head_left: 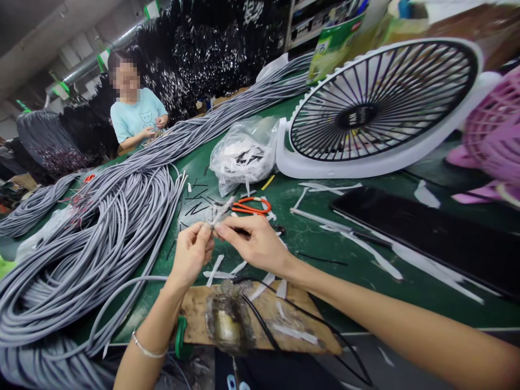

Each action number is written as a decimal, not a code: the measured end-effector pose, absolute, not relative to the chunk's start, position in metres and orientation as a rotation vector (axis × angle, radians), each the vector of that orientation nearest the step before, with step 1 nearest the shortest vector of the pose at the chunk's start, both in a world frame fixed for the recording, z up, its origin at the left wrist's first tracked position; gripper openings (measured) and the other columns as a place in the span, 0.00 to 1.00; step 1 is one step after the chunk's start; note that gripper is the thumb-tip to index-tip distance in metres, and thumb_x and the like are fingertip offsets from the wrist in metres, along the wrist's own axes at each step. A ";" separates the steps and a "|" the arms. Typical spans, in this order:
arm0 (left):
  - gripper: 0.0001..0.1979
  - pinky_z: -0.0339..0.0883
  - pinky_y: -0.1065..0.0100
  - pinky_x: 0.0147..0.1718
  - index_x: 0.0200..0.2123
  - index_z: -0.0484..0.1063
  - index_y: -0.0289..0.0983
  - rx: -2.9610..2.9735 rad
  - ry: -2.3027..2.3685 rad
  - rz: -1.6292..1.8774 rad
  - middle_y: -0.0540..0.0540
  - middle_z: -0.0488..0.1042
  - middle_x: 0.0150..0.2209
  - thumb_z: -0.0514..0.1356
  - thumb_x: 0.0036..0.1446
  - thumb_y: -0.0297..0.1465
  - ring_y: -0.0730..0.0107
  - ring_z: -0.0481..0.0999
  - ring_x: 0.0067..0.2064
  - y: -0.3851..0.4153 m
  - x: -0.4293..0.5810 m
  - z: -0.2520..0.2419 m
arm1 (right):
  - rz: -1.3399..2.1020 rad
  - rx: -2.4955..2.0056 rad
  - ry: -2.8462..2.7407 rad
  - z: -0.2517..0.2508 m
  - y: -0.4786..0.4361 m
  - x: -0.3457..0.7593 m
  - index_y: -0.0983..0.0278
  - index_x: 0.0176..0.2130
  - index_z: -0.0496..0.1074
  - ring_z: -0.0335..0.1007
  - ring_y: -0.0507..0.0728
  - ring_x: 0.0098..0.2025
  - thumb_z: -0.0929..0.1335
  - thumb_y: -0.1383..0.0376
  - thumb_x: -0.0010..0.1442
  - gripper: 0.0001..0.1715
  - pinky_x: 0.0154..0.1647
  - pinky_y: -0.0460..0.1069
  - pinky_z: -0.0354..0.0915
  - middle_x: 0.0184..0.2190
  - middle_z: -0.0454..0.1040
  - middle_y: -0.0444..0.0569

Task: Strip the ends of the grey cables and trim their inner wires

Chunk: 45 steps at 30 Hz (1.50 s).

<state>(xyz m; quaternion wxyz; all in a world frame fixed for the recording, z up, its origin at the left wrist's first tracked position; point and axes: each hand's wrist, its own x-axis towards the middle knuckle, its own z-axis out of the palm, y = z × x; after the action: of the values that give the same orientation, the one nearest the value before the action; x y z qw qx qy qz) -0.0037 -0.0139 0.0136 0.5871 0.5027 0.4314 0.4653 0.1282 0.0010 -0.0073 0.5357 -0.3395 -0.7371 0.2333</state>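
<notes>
My left hand is closed, thumb and finger pinched on a grey cable end with a pale, whitish tip. My right hand pinches the same end from the other side, its fingertips nearly touching the left ones. A grey cable runs from the coil to behind my left wrist. Just beyond my right knuckles lies an orange-handled tool, probably scissors; part of it is hidden. Short black pieces and white strips are scattered around my hands.
Bundled grey cables fill the left. A plastic bag, a white fan and a black phone-like slab stand or lie beyond and right. A wooden board is at the front edge. A person sits across the table.
</notes>
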 end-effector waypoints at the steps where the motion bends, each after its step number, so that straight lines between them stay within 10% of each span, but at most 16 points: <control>1: 0.25 0.35 0.80 0.11 0.19 0.58 0.35 1.153 1.020 1.098 0.61 0.46 0.13 0.65 0.38 0.49 0.89 0.42 0.13 -0.013 -0.003 0.013 | 0.455 -0.796 -1.747 -0.007 -0.002 0.127 0.66 0.18 0.65 0.49 0.46 0.15 0.60 0.65 0.59 0.20 0.17 0.43 0.48 0.12 0.57 0.40; 7: 0.22 0.34 0.80 0.12 0.21 0.58 0.36 0.951 1.253 1.332 0.63 0.45 0.13 0.63 0.43 0.46 0.88 0.41 0.13 0.005 -0.012 0.009 | -0.016 -0.291 -1.905 -0.003 -0.027 0.115 0.63 0.22 0.67 0.54 0.47 0.16 0.61 0.68 0.58 0.14 0.19 0.45 0.50 0.14 0.63 0.40; 16: 0.15 0.53 0.78 0.19 0.24 0.63 0.34 1.369 1.246 1.350 0.55 0.60 0.19 0.61 0.48 0.40 0.82 0.57 0.20 -0.015 0.006 0.006 | 1.018 -0.973 -1.313 -0.003 0.000 0.118 0.64 0.30 0.64 0.51 0.47 0.17 0.71 0.53 0.43 0.20 0.16 0.43 0.50 0.15 0.56 0.35; 20: 0.15 0.50 0.78 0.17 0.24 0.63 0.35 1.320 1.195 1.327 0.57 0.57 0.16 0.61 0.48 0.40 0.83 0.54 0.18 -0.016 0.007 0.006 | 1.114 -0.886 -1.178 -0.004 -0.001 0.115 0.65 0.26 0.65 0.63 0.50 0.22 0.68 0.55 0.47 0.16 0.24 0.45 0.60 0.19 0.67 0.43; 26: 0.17 0.43 0.77 0.14 0.28 0.71 0.32 1.195 1.098 1.343 0.58 0.55 0.15 0.64 0.42 0.41 0.85 0.48 0.15 -0.017 0.001 0.012 | 1.299 -0.995 -1.069 -0.011 0.012 0.117 0.65 0.23 0.64 0.55 0.47 0.16 0.69 0.52 0.42 0.19 0.18 0.45 0.52 0.14 0.65 0.41; 38: 0.12 0.44 0.76 0.14 0.27 0.76 0.32 1.141 1.142 1.467 0.54 0.63 0.18 0.65 0.40 0.35 0.86 0.52 0.16 -0.013 -0.004 0.014 | 0.435 -0.978 -1.536 0.008 -0.011 0.130 0.64 0.20 0.63 0.52 0.48 0.19 0.61 0.61 0.58 0.18 0.22 0.45 0.52 0.16 0.59 0.42; 45: 0.16 0.38 0.78 0.12 0.14 0.67 0.31 1.064 1.259 1.342 0.53 0.61 0.15 0.63 0.41 0.38 0.86 0.51 0.15 -0.011 -0.001 0.010 | 0.659 -1.003 -1.375 0.004 -0.008 0.130 0.65 0.28 0.70 0.47 0.46 0.16 0.66 0.57 0.52 0.13 0.16 0.43 0.49 0.14 0.54 0.38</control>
<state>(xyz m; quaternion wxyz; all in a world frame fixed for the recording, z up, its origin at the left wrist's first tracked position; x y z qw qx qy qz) -0.0009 -0.0108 0.0102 0.4864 0.4373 0.5175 0.5517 0.1300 -0.0082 0.0040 0.6116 -0.4349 -0.5959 0.2858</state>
